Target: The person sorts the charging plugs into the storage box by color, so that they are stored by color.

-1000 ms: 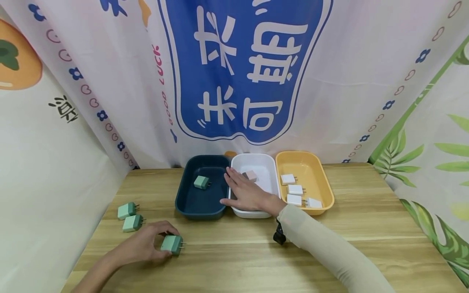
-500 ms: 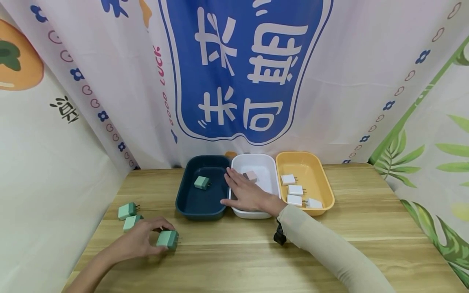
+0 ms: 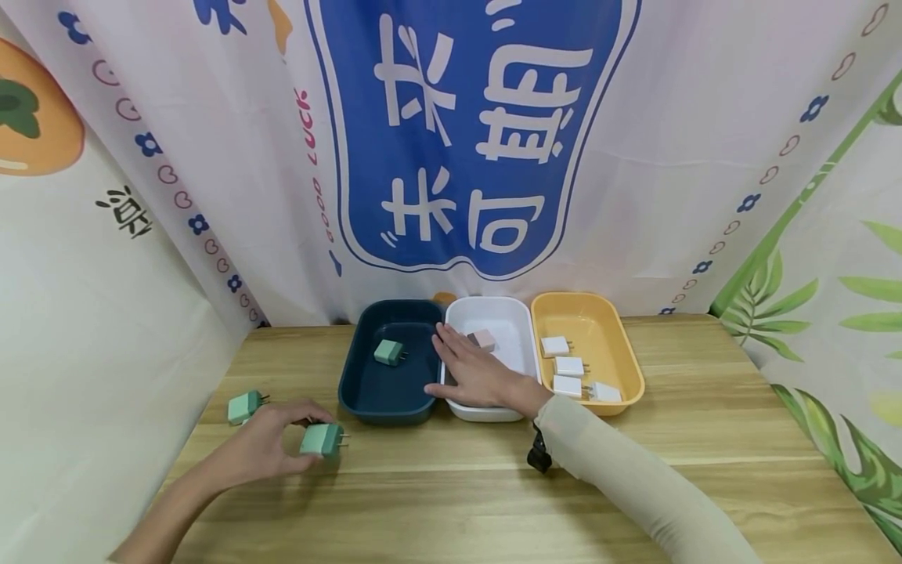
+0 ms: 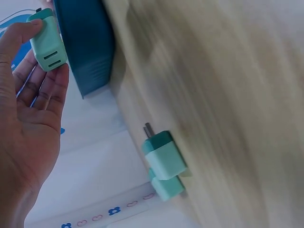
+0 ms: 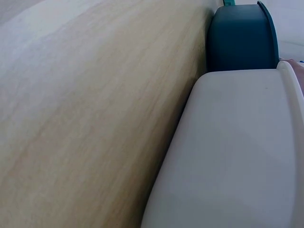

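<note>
My left hand (image 3: 261, 448) pinches a two-tone green charger plug (image 3: 320, 440) between thumb and fingers, above the table left of the trays. Its metal prongs point right in the head view; two slots show on its end in the left wrist view. Two more green charger plugs (image 4: 165, 160) lie on the table near that hand; in the head view the hand hides most of one. My right hand (image 3: 475, 374) lies across the white tray (image 3: 486, 413) with fingers spread, its fingertips at the rim beside the dark blue tray (image 3: 395, 393). One green charger plug (image 3: 387, 352) lies in the dark blue tray.
At the right of the row, a yellow tray (image 3: 595, 329) holds several white charger plugs (image 3: 568, 366). A pink charger plug (image 3: 483, 338) sits in the white tray, partly behind my right hand. A printed curtain (image 3: 634, 196) hangs behind the wooden table (image 3: 423, 501).
My left hand has raised the green charger plug and moved slightly away from me, now covering most of one plug on the table. My right hand has stayed in place.
</note>
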{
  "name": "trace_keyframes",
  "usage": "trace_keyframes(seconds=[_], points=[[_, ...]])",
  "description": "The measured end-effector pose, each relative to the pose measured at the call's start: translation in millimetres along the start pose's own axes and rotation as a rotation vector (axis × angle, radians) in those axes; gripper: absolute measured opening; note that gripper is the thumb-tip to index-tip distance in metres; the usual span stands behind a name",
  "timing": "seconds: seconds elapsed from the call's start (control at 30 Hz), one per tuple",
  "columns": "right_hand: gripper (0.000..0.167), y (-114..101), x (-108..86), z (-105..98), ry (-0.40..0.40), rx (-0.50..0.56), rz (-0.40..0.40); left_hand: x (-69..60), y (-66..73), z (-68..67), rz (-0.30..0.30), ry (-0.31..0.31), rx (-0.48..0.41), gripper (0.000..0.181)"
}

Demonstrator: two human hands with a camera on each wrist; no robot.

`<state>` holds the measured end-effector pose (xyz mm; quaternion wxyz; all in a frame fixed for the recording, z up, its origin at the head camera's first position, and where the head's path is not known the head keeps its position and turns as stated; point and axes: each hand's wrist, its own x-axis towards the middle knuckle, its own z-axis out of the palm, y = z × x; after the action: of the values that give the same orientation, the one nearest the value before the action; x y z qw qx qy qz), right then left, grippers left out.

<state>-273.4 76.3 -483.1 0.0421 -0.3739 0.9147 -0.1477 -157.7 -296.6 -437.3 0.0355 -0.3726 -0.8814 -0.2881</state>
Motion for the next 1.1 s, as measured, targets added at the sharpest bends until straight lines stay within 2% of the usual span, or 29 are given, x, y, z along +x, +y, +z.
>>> trace_keyframes(seconds=[0.13, 0.5, 0.83, 1.1], points=[[0.097, -1, -0.4, -1, 0.000, 0.002, -0.003, 7.0, 2.0, -5.3, 0.009, 0.021, 0.017, 0.049], [0.097, -1, -0.9, -1, 0.003, 0.000, 0.000, 34.1, 2.8, -12.3, 0.009, 0.031, -0.006, 0.046], [0.097, -1, -0.5, -1, 0.000, -0.012, 0.007, 53.6, -2.3, -12.5, -0.036, 0.040, 0.023, 0.045], [0.097, -1, -1.2, -1, 0.000, 0.002, 0.005, 66.9, -8.4, -9.6, -0.076, 0.014, 0.004, 0.043]])
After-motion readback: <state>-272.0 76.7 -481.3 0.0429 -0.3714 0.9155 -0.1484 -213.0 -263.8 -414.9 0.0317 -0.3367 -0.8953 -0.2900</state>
